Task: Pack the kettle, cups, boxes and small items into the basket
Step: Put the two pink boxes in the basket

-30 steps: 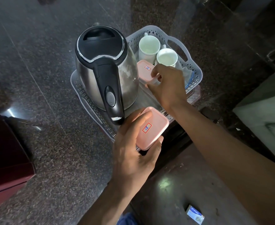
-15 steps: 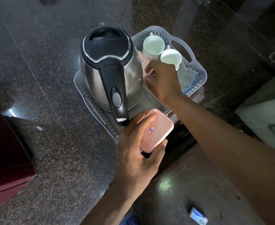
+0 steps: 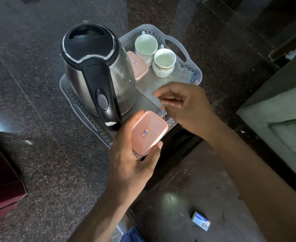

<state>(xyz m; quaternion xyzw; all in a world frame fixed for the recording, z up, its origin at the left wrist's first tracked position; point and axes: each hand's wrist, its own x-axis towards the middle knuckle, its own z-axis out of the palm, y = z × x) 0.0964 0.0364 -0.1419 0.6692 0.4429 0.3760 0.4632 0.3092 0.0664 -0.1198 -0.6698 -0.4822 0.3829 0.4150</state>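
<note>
A pink-lidded box (image 3: 148, 132) sat gripped in the left hand (image 3: 131, 165), fingers and thumb curled round its edges, just over the near rim of the grey basket (image 3: 191, 49) and beside the handle of the steel kettle (image 3: 98, 72) standing inside. Past the kettle, a second pink box (image 3: 137, 68) lay in the basket touching the kettle's side, with two white cups (image 3: 146, 45) behind it. The right hand (image 3: 187, 106) hovered over the basket's near right part, fingers loosely bent, holding nothing I could make out.
</note>
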